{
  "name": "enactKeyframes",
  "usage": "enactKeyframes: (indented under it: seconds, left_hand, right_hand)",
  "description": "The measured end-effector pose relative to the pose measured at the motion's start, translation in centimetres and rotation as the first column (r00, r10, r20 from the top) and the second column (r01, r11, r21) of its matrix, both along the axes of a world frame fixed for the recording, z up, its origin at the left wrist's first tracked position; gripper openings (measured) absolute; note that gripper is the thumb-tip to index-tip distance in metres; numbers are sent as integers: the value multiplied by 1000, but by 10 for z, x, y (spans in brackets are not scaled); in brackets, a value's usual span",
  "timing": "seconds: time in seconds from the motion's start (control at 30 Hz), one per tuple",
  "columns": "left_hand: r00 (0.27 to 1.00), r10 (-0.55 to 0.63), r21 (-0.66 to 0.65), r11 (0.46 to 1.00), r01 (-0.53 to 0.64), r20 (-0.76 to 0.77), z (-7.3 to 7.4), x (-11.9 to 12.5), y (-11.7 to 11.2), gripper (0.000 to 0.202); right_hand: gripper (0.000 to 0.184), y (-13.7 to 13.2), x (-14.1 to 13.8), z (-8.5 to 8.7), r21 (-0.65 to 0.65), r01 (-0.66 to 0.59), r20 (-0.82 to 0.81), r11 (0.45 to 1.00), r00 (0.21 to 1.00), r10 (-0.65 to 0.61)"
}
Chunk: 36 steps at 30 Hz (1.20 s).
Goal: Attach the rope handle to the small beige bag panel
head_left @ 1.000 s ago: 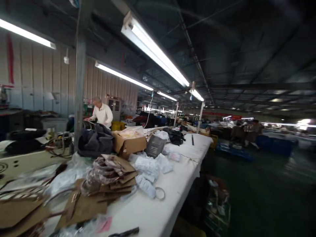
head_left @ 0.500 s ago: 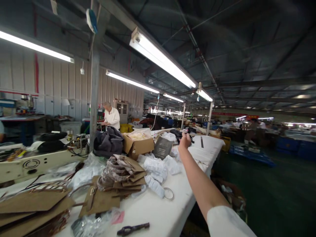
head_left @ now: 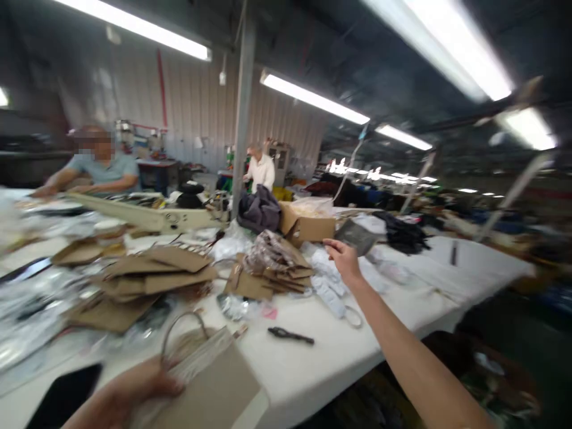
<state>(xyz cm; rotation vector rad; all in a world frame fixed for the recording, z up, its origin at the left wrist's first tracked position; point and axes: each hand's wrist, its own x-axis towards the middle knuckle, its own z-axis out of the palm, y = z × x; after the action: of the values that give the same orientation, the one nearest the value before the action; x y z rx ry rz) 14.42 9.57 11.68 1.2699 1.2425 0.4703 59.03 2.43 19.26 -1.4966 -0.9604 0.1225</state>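
Note:
My left hand lies at the bottom left, closed on a brown paper bag with a looped handle that rests on the white table. My right hand is stretched out over the table with its fingers loosely apart and nothing in them. It hovers beside a heap of brown paper bags wrapped in clear plastic and some white packets. A dark grey card stands just beyond the fingertips. The view is smeared by motion.
A black hand tool and a metal ring lie near the table's front. Flat brown bags, an open cardboard box and a steel post stand behind. A seated person works at left, another person stands farther back.
The view has swung left and down. My right arm stays extended but the hand is now nearer the bag heap. My left hand with a brown bag has come into view.

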Motion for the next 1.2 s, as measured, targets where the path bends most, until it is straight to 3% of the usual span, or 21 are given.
enactKeyframes:
  seconds: [0.1, 0.17, 0.23, 0.33, 0.4, 0.5, 0.67, 0.8, 1.2]
  left_hand:
    - [999, -30, -267, 963, 20, -34, -45, -69, -24, 56]
    - [989, -130, -396, 907, 147, 69, -65, -91, -28, 66]
    - [973, -168, -424, 878, 221, 158, -76, -98, -23, 66]
    - [965, -180, -407, 880, 245, 193, -81, -96, -16, 62]
    - [962, -191, -389, 886, 254, 193, -81, -94, -16, 60]
    - [963, -191, -366, 897, 249, 189, -82, -95, -17, 60]
    - [962, -198, -361, 897, 254, 187, -86, -98, -16, 61]
    - [962, -200, -365, 895, 256, 183, -84, -96, -15, 64]
    - [957, -203, -313, 913, 261, 206, -84, -95, -17, 56]
  right_hand:
    - [63, 5, -82, -56, -104, -352, 6, 930, 935, 355]
    - [64, -4, -139, -83, -161, -528, 15, 834, 844, 537]
    - [45, -17, -191, -99, -269, -678, 3, 684, 710, 705]
    - [13, -28, -249, -111, -394, -814, -8, 428, 468, 883]
    - [18, -23, -272, -117, -416, -836, 32, 357, 379, 925]
    - [28, -7, -287, -124, -410, -837, 120, 362, 344, 931]
    - [27, 10, -293, -132, -492, -829, 109, 267, 246, 963]
    - [28, 14, -294, -134, -500, -825, 115, 264, 239, 964]
    - [27, 5, -306, -136, -581, -684, 351, 441, 279, 894]
